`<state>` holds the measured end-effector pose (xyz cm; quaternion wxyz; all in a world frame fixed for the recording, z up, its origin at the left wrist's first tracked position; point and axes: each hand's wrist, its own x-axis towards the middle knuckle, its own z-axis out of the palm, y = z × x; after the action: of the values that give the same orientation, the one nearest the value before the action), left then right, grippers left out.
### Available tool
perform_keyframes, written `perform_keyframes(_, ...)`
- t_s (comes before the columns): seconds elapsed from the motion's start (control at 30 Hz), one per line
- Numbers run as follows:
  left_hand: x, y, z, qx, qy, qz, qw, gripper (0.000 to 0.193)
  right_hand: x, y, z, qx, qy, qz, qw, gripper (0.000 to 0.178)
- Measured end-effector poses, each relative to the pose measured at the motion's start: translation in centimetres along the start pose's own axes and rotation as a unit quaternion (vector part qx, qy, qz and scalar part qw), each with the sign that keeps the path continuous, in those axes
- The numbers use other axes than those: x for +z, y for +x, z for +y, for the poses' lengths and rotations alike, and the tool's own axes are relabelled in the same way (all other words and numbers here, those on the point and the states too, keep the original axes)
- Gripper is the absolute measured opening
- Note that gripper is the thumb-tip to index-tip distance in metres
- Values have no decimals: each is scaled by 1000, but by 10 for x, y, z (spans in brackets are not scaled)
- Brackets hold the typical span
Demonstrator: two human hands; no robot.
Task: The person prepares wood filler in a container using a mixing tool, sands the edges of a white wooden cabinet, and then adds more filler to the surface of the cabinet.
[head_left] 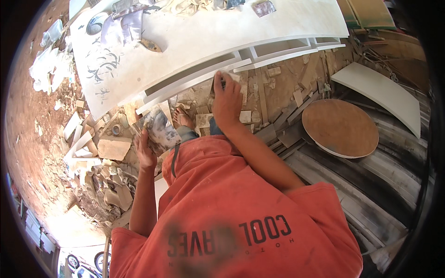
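My left hand (145, 150) grips the edge of a flat board (160, 129) smeared with white and grey paste, held low in front of my red shirt. My right hand (228, 102) is raised by the near edge of a large white wooden panel (185, 41), fingers curled round something small. A thin dark edge shows on one side of those fingers and a whitish bit at their tips; the thing itself is mostly hidden. Long open slots run along the panel's near side, just beyond my right hand.
On the panel lie a round tub (96, 23), purplish sheets (123, 30), a small brown wooden piece (150, 45) and crumpled cloth (185, 6). Wood offcuts (113, 147) litter the ground at left. A round brown board (340, 127) and a curved white panel (382, 95) lie at right.
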<state>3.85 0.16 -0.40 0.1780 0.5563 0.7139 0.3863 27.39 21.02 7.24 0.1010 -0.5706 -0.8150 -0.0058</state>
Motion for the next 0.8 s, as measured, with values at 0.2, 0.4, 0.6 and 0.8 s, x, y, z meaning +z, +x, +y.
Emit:
perform_keyframes(0.2, -7, -1, -8, 59, 43, -33, 997, 68, -29, 18, 9, 26, -45, -8, 999, 45)
perform_keyframes(0.4, -6, -7, -16, 29, 27, -44, 998, 71, -25, 38, 21, 15, -65, -28, 997, 36)
perform_keyframes(0.6, -7, 3, -2, 54, -2, 12, 998, 40, -21, 22, -31, -17, 20, -87, 996, 34)
perform_keyframes(0.8, -9, 4, 2, 45, -32, 4, 998, 43, -32, 45, 21, 12, -5, -24, 1000, 22)
